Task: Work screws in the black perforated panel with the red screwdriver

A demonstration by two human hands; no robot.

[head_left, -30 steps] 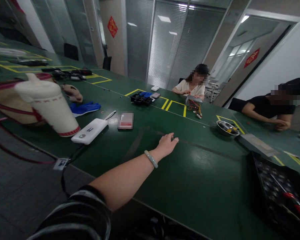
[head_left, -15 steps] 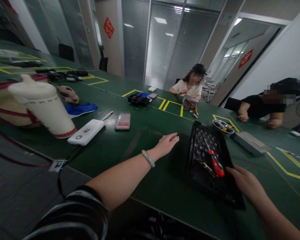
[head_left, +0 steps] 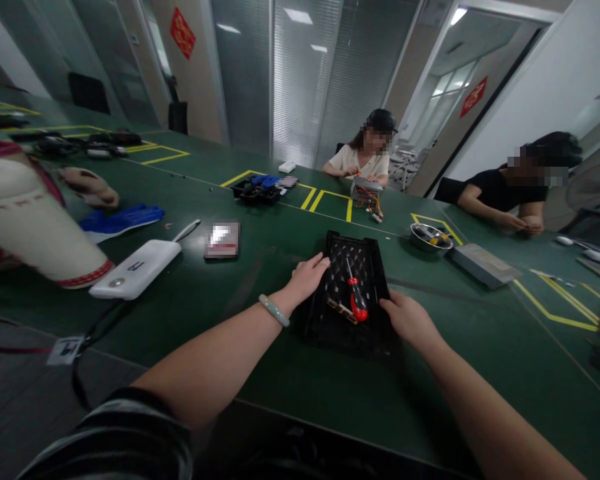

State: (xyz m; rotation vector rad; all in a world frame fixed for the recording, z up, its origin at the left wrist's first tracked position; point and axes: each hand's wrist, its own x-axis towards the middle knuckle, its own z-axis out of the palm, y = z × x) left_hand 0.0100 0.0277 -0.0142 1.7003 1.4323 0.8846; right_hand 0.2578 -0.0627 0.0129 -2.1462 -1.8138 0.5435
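A shallow black tray [head_left: 320,333] lies on the green table before me, between my two hands. Inside it are a red-and-black screwdriver [head_left: 359,301], its shaft pointing away from me, and a small thin gold-and-dark part [head_left: 341,311] whose kind I cannot make out. My left hand [head_left: 307,279], with a bangle at the wrist, holds the tray's left rim, fingertips over the edge. On the opposite side my right hand [head_left: 411,320] grips the right rim, the thumb on top and the other fingers largely hidden.
Left of the tray are a white power bank [head_left: 137,270], a pixelated flat item [head_left: 223,240], a tilted white cup [head_left: 40,220] and a blue glove [head_left: 123,221]. A metal bowl [head_left: 430,245] and a grey box [head_left: 485,265] stand to the right. Two people sit across the table.
The tray has moved left and straightened, with my right hand on its rim. My left hand, formerly apart from it, now holds its left side. The view has shifted right.
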